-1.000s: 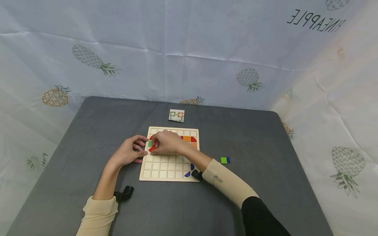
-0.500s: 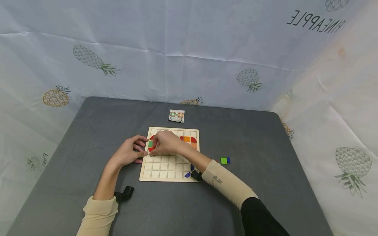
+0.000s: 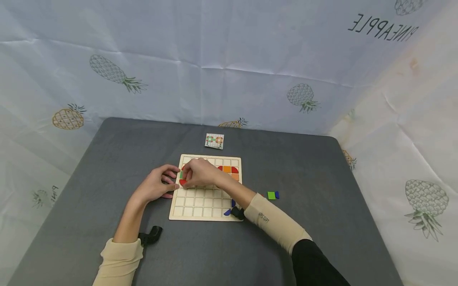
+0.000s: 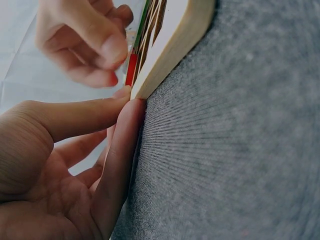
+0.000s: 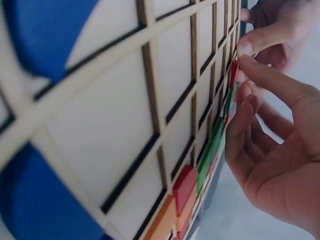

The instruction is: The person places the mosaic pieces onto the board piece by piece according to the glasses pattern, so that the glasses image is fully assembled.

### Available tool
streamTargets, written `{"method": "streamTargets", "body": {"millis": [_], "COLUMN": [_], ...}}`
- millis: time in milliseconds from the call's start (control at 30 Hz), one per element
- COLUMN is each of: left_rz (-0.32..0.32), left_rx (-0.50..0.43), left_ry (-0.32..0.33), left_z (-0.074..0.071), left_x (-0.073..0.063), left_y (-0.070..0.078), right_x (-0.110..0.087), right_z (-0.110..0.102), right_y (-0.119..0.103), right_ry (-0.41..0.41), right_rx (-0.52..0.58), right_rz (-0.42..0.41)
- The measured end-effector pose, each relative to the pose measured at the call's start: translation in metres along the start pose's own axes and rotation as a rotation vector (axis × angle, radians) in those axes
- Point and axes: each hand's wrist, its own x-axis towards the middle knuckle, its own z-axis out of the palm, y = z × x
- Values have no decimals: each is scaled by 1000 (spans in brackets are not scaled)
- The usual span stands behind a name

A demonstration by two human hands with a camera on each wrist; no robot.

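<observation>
A wooden grid board (image 3: 200, 200) lies on the table, with coloured tiles in its upper rows. My left hand (image 3: 156, 183) pinches the board's left edge between thumb and finger, as the left wrist view shows. Over the board's left side, my right hand (image 3: 202, 173) is bent at the fingers. Its fingertips are close to a red tile (image 3: 183, 182), which sits low in the board in the left wrist view; whether they touch it cannot be told. Above that tile a green tile (image 3: 181, 174) shows; the right hand hides the neighbouring cells.
Blue tiles (image 3: 227, 212) lie at the board's lower right, beside the right wrist's black camera (image 3: 237, 213). A lime square (image 3: 271, 195) and a blue piece (image 3: 277, 194) lie on the table to the right. A small pattern card (image 3: 214, 141) lies behind the board.
The red tile, tilted at the right fingertips a second ago, now lies lower in its cell. My right fingers have shifted slightly; the left hand keeps its place.
</observation>
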Motion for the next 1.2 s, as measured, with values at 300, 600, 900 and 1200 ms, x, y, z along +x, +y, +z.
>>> {"method": "streamTargets", "body": {"millis": [300,600,900,1200], "left_rz": [-5,0,-2,-16], "left_rx": [-17,-13,-5,13], "left_ry": [-3,-2,0,17], "left_z": [0,0,1,3], "left_x": [0,1,2,1], "left_y": [1,1,-1,0], "right_x": [4,3,-7,-39], "right_z": [1,-3,-10,-29], "right_y": [5,3,12,37], "right_ry": [-12,-44,-56,25], "right_rx": [-8,-60,-44,48], "right_rz": [-107,-93,-102,-121]}}
